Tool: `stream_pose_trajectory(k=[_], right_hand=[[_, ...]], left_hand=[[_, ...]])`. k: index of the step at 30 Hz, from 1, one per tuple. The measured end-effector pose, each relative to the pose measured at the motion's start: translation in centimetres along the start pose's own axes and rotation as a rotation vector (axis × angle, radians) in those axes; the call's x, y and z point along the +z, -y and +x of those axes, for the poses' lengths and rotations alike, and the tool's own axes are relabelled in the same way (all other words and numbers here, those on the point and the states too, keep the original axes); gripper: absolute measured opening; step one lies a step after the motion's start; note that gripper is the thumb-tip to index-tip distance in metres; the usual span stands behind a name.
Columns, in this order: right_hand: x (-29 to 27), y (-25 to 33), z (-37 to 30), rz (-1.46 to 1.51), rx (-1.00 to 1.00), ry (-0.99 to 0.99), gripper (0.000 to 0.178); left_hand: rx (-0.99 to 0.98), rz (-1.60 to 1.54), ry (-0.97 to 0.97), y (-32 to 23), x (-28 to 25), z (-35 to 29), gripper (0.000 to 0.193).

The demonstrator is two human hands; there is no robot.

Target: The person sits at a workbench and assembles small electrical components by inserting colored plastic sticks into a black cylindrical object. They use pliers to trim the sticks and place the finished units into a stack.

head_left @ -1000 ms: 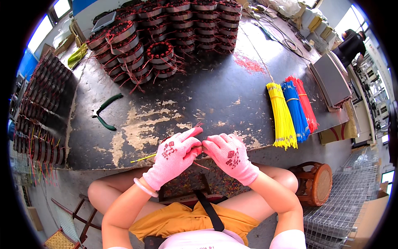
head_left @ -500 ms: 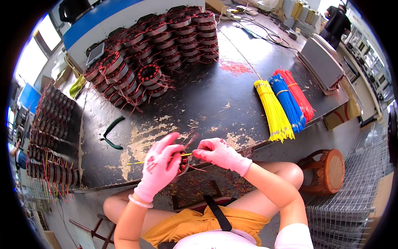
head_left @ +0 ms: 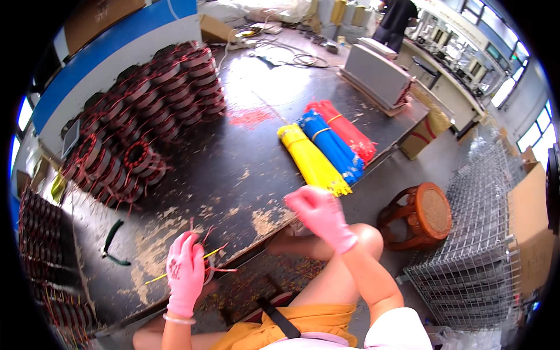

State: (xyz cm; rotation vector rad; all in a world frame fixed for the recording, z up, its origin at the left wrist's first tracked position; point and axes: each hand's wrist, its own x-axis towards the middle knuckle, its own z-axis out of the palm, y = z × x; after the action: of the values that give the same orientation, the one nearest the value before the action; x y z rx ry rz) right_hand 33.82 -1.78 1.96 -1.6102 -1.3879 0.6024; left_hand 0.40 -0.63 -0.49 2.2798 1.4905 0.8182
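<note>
My left hand point(head_left: 185, 268), in a pink glove, is closed around a small wound stator coil ring point(head_left: 208, 270) at the table's front edge; the glove covers most of it. Red wire ends stick out of the ring. A thin yellow wire point(head_left: 156, 279) passes behind the glove and shows again on its right side. My right hand point(head_left: 319, 217), also pink-gloved, is raised close to the near end of a bundle of yellow wires point(head_left: 309, 157). Its fingers are bunched and smeared by motion, so whether they hold anything is unclear. Blue wires point(head_left: 331, 146) and red wires point(head_left: 344, 129) lie in bundles alongside.
Stacked stators point(head_left: 157, 93) fill the table's far left, and more point(head_left: 41, 233) stand at the left edge. Green-handled pliers point(head_left: 111, 240) lie near my left hand. Right of my knee are a wooden stool point(head_left: 417, 214) and a wire mesh cage point(head_left: 466, 245). A person point(head_left: 396, 23) stands far back.
My right hand has left the yellow wire at the stator and moved up and right to the yellow bundle. The left hand keeps its grip. The whole view has turned to the right.
</note>
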Motion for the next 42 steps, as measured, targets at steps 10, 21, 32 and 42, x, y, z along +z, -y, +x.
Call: stream_pose_trajectory(k=[10, 21, 32, 42], right_hand=[[-11.8, -10.6, 0.8, -0.117, 0.422, -0.139, 0.048], [-11.0, -9.8, 1.9, -0.275, 0.36, -0.179, 0.04], [-15.0, -10.7, 0.2, 0.365, 0.271, -0.186, 0.033], [-1.2, 9.2, -4.2, 0.324, -0.489, 0.546, 0.014]], left_hand=[[-0.004, -0.015, 0.003, -0.2, 0.4, 0.1, 0.028], [0.0, 0.008, 0.003, 0.1, 0.4, 0.1, 0.027], [0.002, -0.012, 0.009, -0.3, 0.9, 0.2, 0.029], [0.806, 0.289, -0.489, -9.3, -4.7, 1.9, 0.035]])
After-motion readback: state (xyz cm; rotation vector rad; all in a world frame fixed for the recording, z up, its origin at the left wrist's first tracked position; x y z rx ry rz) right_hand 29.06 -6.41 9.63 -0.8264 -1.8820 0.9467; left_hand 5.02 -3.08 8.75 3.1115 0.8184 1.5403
